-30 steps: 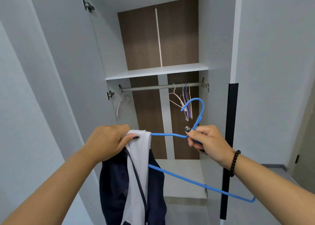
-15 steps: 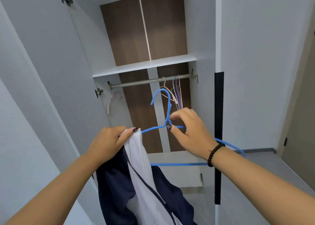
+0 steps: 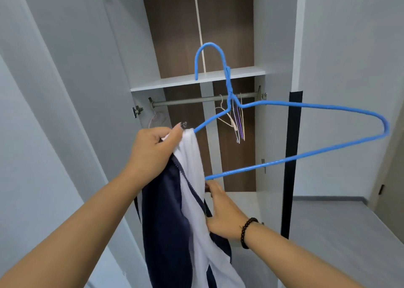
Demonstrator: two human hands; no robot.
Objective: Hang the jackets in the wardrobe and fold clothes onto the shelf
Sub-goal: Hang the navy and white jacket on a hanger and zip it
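Closest to me, my right hand (image 3: 227, 215) reaches in against the jacket (image 3: 175, 222), a navy and white one that hangs down between my two arms. That hand lies on the cloth with the palm side turned away; its fingers go in behind the white panel, so I cannot tell whether they grasp the fabric or only press on it. A dark bead bracelet (image 3: 248, 232) sits on that wrist.

A little higher, my left hand (image 3: 153, 154) is clenched round the bunched top of the jacket, thumb laid over the white cloth, holding it up at the left end of the blue wire hanger (image 3: 306, 106). That end of the hanger disappears into the fabric under my thumb, while its right shoulder and most of the bottom bar stick out bare to the right. The hook stands upright above.

Beyond, the wardrobe (image 3: 277, 47) is open, with the door (image 3: 65, 69) swung to the left. The rail (image 3: 196, 101) runs under the white shelf (image 3: 192, 80). On the rail hang a few thin bare hangers (image 3: 237, 124) near the right end and one pale hanger (image 3: 156, 119) at the far left. Behind them is brown wood panelling.
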